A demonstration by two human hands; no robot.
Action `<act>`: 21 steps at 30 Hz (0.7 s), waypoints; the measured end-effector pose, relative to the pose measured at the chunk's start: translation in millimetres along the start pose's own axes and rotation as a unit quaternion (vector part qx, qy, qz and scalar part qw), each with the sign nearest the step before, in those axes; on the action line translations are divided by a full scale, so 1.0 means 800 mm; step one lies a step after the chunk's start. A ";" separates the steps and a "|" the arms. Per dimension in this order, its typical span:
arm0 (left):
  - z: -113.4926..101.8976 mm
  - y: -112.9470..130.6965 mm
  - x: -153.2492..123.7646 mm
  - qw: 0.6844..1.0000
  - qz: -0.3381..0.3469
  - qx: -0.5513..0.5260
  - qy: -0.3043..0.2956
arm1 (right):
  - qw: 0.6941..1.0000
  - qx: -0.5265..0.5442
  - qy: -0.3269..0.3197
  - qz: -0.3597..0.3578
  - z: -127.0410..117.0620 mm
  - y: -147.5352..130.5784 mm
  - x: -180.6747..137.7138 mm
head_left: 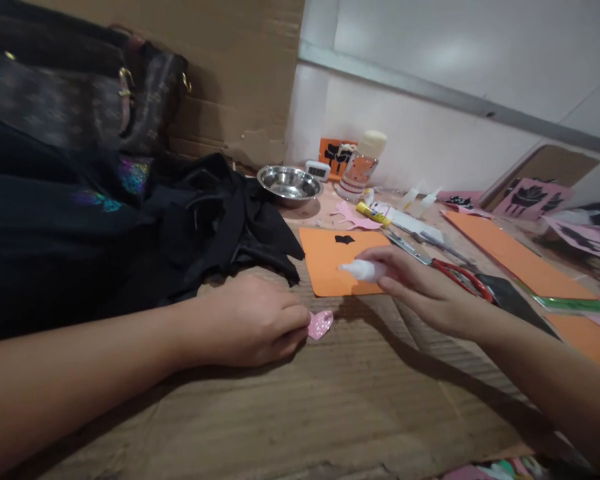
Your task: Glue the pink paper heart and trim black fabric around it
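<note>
Brown corrugated cardboard surface (370,400) runs across the whole view. At its middle lies the pink glittery piece (321,324), flat on the board. Just beyond, at twelve o'clock, there's an orange card (330,267), and farther along that line a steel bowl (289,183). Black cloth (220,220) is heaped at ten o'clock. Red-handled scissors (455,273) lie at two o'clock, with a long orange sheet (515,257) just beyond them.
</note>
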State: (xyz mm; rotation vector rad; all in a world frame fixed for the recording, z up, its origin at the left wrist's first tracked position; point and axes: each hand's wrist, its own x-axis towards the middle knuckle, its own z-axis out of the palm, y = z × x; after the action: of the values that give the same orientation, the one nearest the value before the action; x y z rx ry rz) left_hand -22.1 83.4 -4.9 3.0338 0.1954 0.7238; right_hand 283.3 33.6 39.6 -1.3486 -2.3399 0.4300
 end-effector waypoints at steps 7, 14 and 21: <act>-0.002 -0.001 0.002 1.000 -0.005 0.002 -0.017 | 0.995 0.016 -0.096 0.017 0.012 -0.010 -0.030; -0.004 -0.001 0.000 0.999 0.006 0.008 -0.036 | 0.995 -0.002 -0.100 -0.007 0.016 -0.010 -0.025; -0.003 -0.001 0.000 0.999 0.010 0.006 -0.038 | 0.992 -0.036 -0.121 -0.015 0.018 -0.017 -0.027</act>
State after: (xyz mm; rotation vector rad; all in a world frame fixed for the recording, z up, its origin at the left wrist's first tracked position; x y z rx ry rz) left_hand -23.4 84.3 -3.1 3.0716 0.1683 0.6106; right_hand 275.7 7.2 29.0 -1.3598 -2.5912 0.5304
